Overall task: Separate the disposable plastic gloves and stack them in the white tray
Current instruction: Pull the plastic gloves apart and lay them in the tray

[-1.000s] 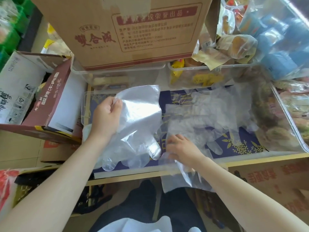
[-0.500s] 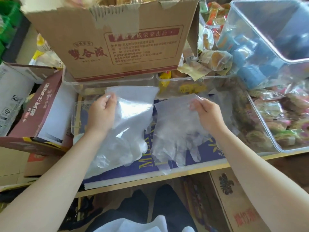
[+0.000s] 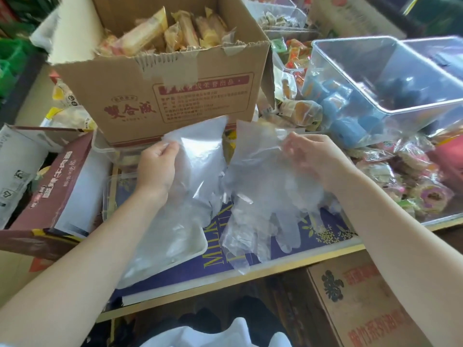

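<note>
Head view: both hands are up over the blue printed table mat (image 3: 323, 229), each pinching a thin see-through plastic glove by its cuff. Left hand (image 3: 156, 169) grips its clear glove (image 3: 200, 156) at the cuff edge, thumb and fingers curled on the film, so the finger end hangs down over the shallow white plastic tray (image 3: 198, 249) at the near left of the mat, probably lined up for lowering flat. Right hand (image 3: 313, 159) pinches the second clear glove (image 3: 260, 194) at the top corner; it hangs just beside the first, fingers dangling above the mat, not over the tray. Holding by the cuffs likely lets the film hang open and shows whether layers are stuck together. Some film already seems to lie in the tray; how many pieces is hard to tell. Brown cardboard snack carton (image 3: 160, 88) stands right behind, so working room is tight.
</note>
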